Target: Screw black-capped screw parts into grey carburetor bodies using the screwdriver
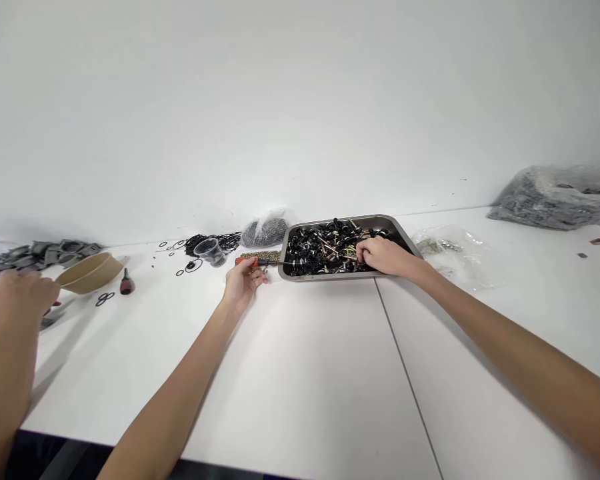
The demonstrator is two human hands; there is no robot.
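Observation:
My left hand (241,283) is closed on a screwdriver (253,262) with a red and black handle, its shaft pointing right over the left rim of a metal tray (330,277). Black rings and brass-coloured screws (325,247) fill much of the tray. Inside its right part, my right hand (380,255) reaches down with bent fingers among the parts; what they hold, if anything, is hidden. Small brass-coloured pieces (267,255) lie on the table just beyond my left hand.
Behind stand a clear cup (210,251), black rings (195,243) and a bag of dark parts (265,231). Plastic bags (450,250) (550,200) lie right. At left are a tan bowl (91,273), a small screwdriver (125,283), grey parts (55,253) and another person's hands (23,293).

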